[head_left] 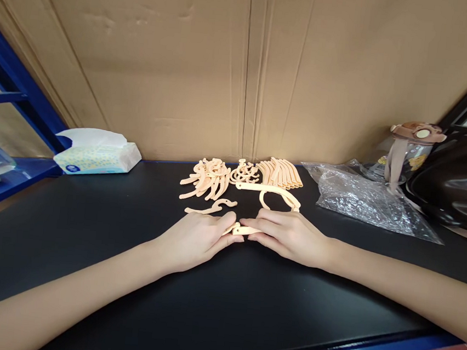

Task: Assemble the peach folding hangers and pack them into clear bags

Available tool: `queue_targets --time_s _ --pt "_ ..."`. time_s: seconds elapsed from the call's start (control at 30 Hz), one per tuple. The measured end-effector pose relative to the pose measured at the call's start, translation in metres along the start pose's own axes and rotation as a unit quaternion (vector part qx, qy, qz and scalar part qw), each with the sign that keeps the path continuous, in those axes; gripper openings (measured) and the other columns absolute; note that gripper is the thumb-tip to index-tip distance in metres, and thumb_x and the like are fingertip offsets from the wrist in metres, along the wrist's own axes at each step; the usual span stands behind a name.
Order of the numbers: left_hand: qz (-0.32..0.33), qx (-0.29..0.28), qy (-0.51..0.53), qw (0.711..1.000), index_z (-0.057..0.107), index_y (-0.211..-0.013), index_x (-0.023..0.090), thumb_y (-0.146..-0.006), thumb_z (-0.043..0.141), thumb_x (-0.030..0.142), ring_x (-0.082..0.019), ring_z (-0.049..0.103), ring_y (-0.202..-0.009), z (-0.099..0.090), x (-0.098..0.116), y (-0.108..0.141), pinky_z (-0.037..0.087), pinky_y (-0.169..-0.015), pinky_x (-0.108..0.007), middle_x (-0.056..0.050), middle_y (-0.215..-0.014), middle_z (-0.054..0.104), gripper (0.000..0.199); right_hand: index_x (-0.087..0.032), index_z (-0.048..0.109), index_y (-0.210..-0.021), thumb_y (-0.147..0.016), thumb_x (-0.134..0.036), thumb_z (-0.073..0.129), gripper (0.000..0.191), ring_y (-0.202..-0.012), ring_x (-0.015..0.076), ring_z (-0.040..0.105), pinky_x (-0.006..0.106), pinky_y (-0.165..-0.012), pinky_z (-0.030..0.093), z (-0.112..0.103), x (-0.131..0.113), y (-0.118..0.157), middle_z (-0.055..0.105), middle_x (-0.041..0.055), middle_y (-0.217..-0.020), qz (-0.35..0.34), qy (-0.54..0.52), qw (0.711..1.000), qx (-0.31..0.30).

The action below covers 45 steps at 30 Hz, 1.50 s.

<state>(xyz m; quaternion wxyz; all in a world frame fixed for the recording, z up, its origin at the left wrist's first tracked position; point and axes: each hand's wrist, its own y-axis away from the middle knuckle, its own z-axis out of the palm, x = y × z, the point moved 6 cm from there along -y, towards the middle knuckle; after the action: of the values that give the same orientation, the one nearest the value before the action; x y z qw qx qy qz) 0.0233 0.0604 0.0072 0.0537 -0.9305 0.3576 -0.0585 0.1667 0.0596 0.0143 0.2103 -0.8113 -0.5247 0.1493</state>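
My left hand [194,238] pinches a small cream plastic piece [228,230] between thumb and fingers; most of it is hidden. Closed from the other side, my right hand [293,237] grips a cream plastic arm [248,231] whose jointed end meets that piece. Just beyond the right fingers is a long curved cream arm [269,189] with a rounded loop [262,201] under it; whether it joins the held arm is hidden. A loose wavy cream piece [203,211] and a hook-shaped piece [226,202] lie on the black tabletop [204,304] beyond my left hand.
At the back are a heap of curved cream pieces [211,175], small hooks [245,172] and a row of long arms [281,172]. A tissue pack [97,153] stands left. Clear plastic bags [371,202], a bottle [411,153] and a black bag [460,180] are right. Cardboard [210,74] rises behind.
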Motion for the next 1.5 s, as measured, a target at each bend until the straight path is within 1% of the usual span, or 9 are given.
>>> queue_targets --time_s 0.1,0.27,0.53,0.7,0.9,1.13,1.33,1.5 --pt "-0.002 -0.014 -0.006 1.0 0.036 -0.077 0.022 -0.099 0.023 0.048 -0.017 0.056 -0.053 0.001 -0.001 0.0 0.031 -0.047 -0.025 0.002 -0.064 0.056 0.037 -0.016 0.063 -0.113 -0.099 -0.032 0.036 0.034 -0.074 0.0121 0.061 0.023 -0.065 0.049 0.0 0.0 0.0 0.064 0.0043 -0.085 0.004 -0.002 1.0 -0.007" --pt "-0.002 -0.037 -0.019 0.999 0.035 -0.078 0.022 -0.1 0.022 0.047 -0.018 0.057 -0.053 0.003 -0.001 0.0 0.028 -0.046 -0.024 0.001 -0.064 0.057 0.035 -0.016 0.064 -0.113 -0.099 -0.031 0.036 0.035 -0.071 0.0118 0.059 0.022 -0.061 0.048 0.0 -0.001 0.0 0.062 0.0035 -0.082 -0.006 0.009 1.0 -0.004" --pt "-0.002 -0.055 -0.041 0.998 0.038 -0.082 0.021 -0.1 0.025 0.044 -0.019 0.059 -0.054 0.004 0.001 0.0 0.028 -0.045 -0.025 0.001 -0.064 0.058 0.032 -0.018 0.064 -0.113 -0.1 -0.033 0.032 0.038 -0.071 0.0109 0.06 0.021 -0.061 0.047 0.001 -0.001 0.001 0.063 0.0033 -0.083 -0.011 0.027 1.0 -0.011" --pt "0.008 -0.05 -0.053 0.997 0.04 -0.082 0.021 -0.101 0.025 0.041 -0.019 0.06 -0.054 0.003 0.003 0.0 0.027 -0.044 -0.025 0.001 -0.063 0.058 0.032 -0.017 0.064 -0.114 -0.1 -0.032 0.034 0.036 -0.071 0.0114 0.059 0.022 -0.06 0.047 0.001 -0.002 0.001 0.062 0.0032 -0.082 -0.014 0.028 0.999 -0.013" --pt "0.011 -0.05 -0.063 0.997 0.038 -0.079 0.021 -0.101 0.027 0.04 -0.018 0.056 -0.05 0.002 0.005 -0.001 0.026 -0.043 -0.026 0.002 -0.06 0.056 0.031 -0.017 0.065 -0.112 -0.1 -0.031 0.034 0.036 -0.069 0.011 0.058 0.022 -0.06 0.046 0.001 -0.003 0.001 0.061 0.0031 -0.081 -0.012 0.029 0.999 -0.017" --pt "0.022 -0.055 -0.09 0.994 0.039 -0.081 0.02 -0.101 0.025 0.037 -0.019 0.058 -0.05 0.001 0.007 0.0 0.024 -0.042 -0.025 0.0 -0.061 0.059 0.03 -0.016 0.065 -0.109 -0.1 -0.031 0.035 0.035 -0.067 0.0106 0.057 0.021 -0.059 0.045 0.001 -0.002 0.0 0.061 0.0028 -0.079 -0.015 0.032 0.999 -0.012" --pt "0.022 -0.052 -0.139 0.989 0.041 -0.081 0.019 -0.101 0.026 0.036 -0.02 0.06 -0.05 0.002 0.01 -0.002 0.022 -0.041 -0.025 -0.001 -0.06 0.06 0.03 -0.017 0.065 -0.111 -0.1 -0.032 0.034 0.036 -0.068 0.011 0.058 0.021 -0.06 0.045 0.002 -0.002 0.001 0.061 0.0031 -0.08 -0.014 0.036 0.999 -0.017" --pt "0.023 -0.047 -0.183 0.982 0.042 -0.081 0.019 -0.101 0.024 0.036 -0.018 0.062 -0.051 0.002 0.01 -0.002 0.025 -0.041 -0.025 -0.001 -0.061 0.061 0.032 -0.016 0.066 -0.11 -0.1 -0.032 0.035 0.036 -0.069 0.0113 0.059 0.022 -0.062 0.047 0.003 0.0 0.0 0.062 0.0035 -0.081 0.001 0.018 1.0 -0.021"
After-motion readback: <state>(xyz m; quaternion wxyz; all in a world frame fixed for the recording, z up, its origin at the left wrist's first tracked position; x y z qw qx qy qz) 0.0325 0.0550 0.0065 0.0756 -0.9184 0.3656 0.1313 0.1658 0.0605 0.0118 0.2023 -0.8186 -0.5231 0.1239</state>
